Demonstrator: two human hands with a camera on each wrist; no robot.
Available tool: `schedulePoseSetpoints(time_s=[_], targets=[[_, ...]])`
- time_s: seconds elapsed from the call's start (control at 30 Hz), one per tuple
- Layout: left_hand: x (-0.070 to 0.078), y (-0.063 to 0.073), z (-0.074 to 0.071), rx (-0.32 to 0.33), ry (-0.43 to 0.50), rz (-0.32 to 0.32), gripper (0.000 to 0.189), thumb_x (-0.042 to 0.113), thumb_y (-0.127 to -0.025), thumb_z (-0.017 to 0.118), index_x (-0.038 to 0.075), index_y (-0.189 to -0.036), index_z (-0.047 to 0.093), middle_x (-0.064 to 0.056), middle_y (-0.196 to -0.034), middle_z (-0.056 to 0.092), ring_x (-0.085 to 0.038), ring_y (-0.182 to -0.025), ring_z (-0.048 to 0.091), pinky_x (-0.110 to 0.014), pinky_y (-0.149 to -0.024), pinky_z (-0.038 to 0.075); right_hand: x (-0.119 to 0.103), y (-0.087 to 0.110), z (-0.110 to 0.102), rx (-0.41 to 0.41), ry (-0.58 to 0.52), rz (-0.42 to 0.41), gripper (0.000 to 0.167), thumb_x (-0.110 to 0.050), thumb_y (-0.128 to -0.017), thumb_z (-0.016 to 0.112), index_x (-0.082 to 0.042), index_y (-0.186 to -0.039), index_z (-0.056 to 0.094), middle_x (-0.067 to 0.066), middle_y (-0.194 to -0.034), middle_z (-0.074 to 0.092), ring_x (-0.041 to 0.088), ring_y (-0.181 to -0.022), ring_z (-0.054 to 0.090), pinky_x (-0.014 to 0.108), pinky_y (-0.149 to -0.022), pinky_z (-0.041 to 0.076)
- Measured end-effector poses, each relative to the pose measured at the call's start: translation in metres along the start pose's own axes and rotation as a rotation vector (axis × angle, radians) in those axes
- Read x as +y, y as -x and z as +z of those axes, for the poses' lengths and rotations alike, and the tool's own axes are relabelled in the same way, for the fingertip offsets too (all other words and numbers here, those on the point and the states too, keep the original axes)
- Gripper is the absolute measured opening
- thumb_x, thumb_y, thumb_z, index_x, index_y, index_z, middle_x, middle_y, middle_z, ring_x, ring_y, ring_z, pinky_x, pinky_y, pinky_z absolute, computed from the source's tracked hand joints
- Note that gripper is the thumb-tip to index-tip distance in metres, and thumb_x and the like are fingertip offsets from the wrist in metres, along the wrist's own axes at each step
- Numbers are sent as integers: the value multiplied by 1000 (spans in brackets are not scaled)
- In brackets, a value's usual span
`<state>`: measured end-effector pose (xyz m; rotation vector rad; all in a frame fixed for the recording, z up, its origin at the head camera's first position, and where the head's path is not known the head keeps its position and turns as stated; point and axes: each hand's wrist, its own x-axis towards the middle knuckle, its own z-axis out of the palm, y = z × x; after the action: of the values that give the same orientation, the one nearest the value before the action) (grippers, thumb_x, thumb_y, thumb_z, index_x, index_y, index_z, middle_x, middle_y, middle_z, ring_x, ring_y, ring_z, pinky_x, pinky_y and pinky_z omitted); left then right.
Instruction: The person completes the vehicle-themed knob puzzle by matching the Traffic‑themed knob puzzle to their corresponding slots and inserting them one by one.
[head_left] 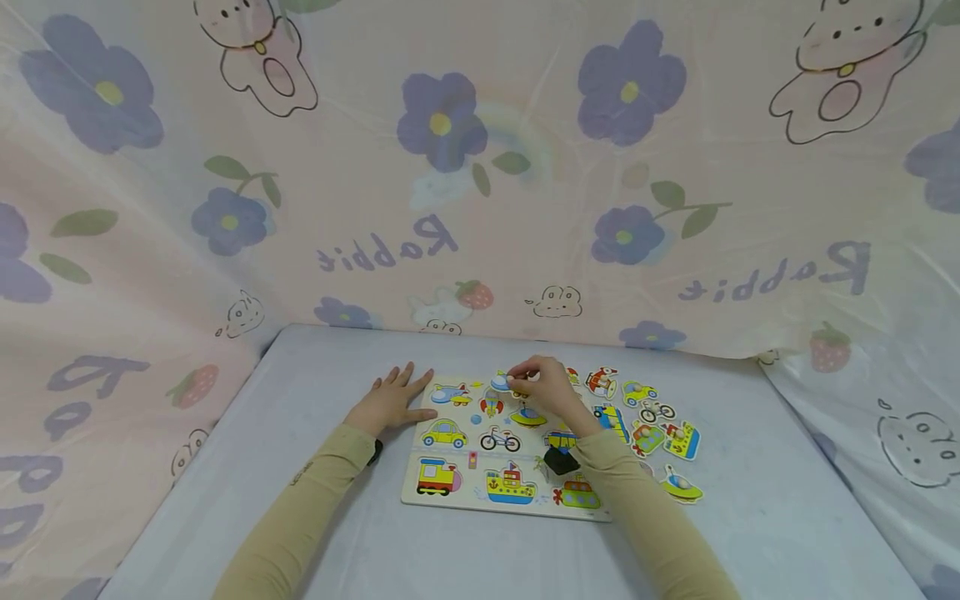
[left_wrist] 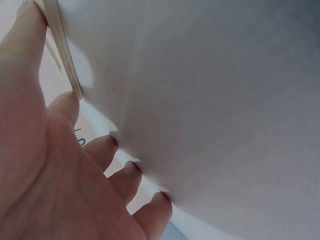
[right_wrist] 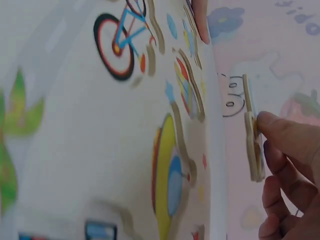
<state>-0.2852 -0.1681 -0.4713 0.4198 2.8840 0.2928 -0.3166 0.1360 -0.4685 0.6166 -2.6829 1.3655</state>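
Observation:
A wooden peg puzzle board [head_left: 474,490] printed with vehicles lies on the table. My left hand [head_left: 390,402] rests at its left side with fingers spread, the thumb over the board's edge. In the left wrist view, the thumb and index fingertip touch the board's edge [left_wrist: 65,50], and the other fingertips press on the table. Above the board's far part, my right hand [head_left: 546,385] pinches a blue-and-yellow wooden puzzle piece [head_left: 499,382] between thumb and fingers. The right wrist view shows this piece [right_wrist: 254,150] edge-on, raised off the board's surface [right_wrist: 55,150].
Loose puzzle pieces lie right of the board: a yellow car [head_left: 640,393], a bicycle [head_left: 657,412], a ship [head_left: 682,440], a flying saucer [head_left: 681,485] and several others, some overlapping. A patterned fabric curtain [head_left: 517,242] hangs behind the white table [head_left: 360,542].

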Motion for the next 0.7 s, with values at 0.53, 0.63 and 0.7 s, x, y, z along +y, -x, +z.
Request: schedulePoseSetpoints(time_s=[0.53,0.63,0.7], targets=[[-1,1,-3,2,23,1,85,61,-87,56,20,-154,22,-22,-156,12,-47,-140,11,-63,-110,15,-14,-9,41,-81,-38,-1,7,-15,-86,74,-10,-90,75,-2,-81,62,18,-74,54,30,-60,48],[-1,1,-3,0,23,-3,85,62,-87,55,20,-154,22,-22,-156,12,-46,-140,11,-63,-110,14,-18,-11,48,-98,-54,8,8,-14,-86,73,-9,-92,74,-1,-82,62,17,-72,55,28,-56,49],[-1,1,-3,0,30,-4,85,62,-87,55,20,-154,23,-22,-156,13,-46,-140,11,-63,-110,14,-21,-13,53,-103,-53,13,8,-14,-86,73,-9,-92,74,-1,-82,62,17,-72,54,28,-57,49]])
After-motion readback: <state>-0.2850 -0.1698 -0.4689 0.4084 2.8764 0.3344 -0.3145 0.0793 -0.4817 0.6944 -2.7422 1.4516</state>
